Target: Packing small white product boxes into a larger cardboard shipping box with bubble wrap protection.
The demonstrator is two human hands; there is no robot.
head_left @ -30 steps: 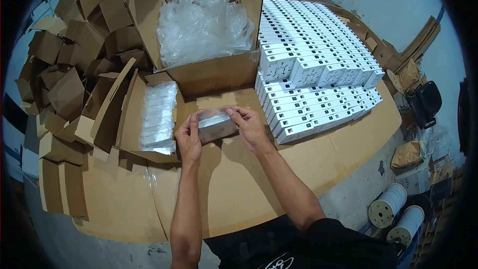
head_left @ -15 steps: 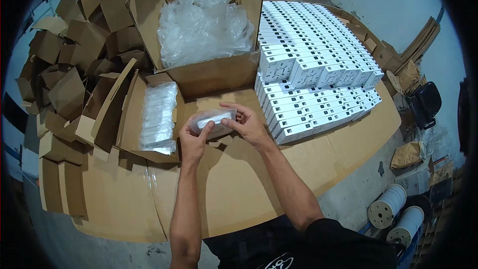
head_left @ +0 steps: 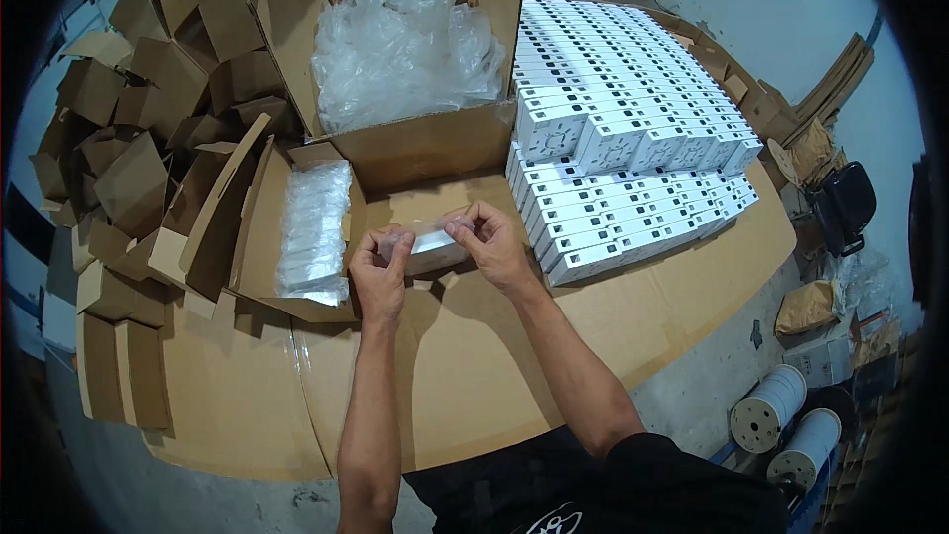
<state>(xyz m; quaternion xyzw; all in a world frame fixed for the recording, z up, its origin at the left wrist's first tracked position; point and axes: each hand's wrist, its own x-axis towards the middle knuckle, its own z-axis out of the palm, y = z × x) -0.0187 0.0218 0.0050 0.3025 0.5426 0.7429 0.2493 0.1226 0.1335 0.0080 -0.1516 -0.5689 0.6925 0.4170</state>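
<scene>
Between my two hands, above the cardboard-covered table, is a white box in a clear plastic bag [head_left: 433, 251]. Its left end is pinched by my left hand [head_left: 383, 269], thumb on top. With thumb and fingers closed, my right hand [head_left: 486, 245] grips the bag at the upper right corner. To the left, an open carton [head_left: 252, 227] holds a row of bagged white items [head_left: 314, 232]. Behind my hands, a larger open carton [head_left: 425, 146] is filled with loose clear plastic bags [head_left: 405, 54]. White flat boxes [head_left: 633, 129] with dark square openings are stacked to the right.
Many open brown cartons [head_left: 129, 158] are heaped at the left. The cardboard table top [head_left: 474, 376] extends toward me. On the floor at right are cable spools [head_left: 769, 409], a black chair [head_left: 843, 208] and brown paper packaging [head_left: 806, 308].
My hands have turned the bagged white box so that its front side shows more. My right fingers have closed in on the bag's corner. The cartons and stacks are unmoved.
</scene>
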